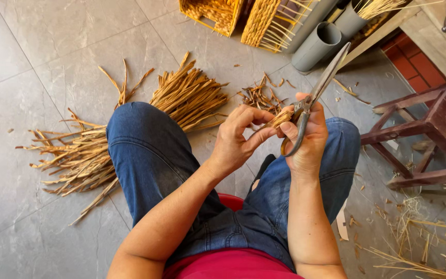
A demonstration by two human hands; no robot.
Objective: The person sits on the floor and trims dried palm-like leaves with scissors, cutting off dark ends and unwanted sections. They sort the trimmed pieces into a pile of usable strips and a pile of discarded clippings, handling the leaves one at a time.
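At the centre of the frame, slightly right, we see a short piece of dried, twisted fibre [277,121], tan and brown, held above the gap between the person's knees. The left hand [238,137] pinches it: thumb and bent forefinger are pressed together on its near end. The right hand [308,139] touches the fibre's far end with its fingertips and is closed around the handles of a pair of large metal scissors [313,98]. The blades point to the upper right and look nearly together; we cannot tell whether they bite on the fibre.

Below the hands are the person's legs in blue jeans [150,155], with a strip of red seat [232,200] showing between them and a red shirt [228,264] at the bottom edge.

Just beyond the hands, on the grey tiled floor [37,51], lies a small heap of cut fibre scraps [259,95]. To its left a thick bundle of dried stalks [189,95] fans out behind the left knee, and a looser spread of stalks [73,155] lies at the left of the frame.

Along the top edge stand woven baskets [261,20] and two grey tubes [321,44]. At the right stands a dark wooden stool [429,134], with straw litter [414,243] in the lower right corner.
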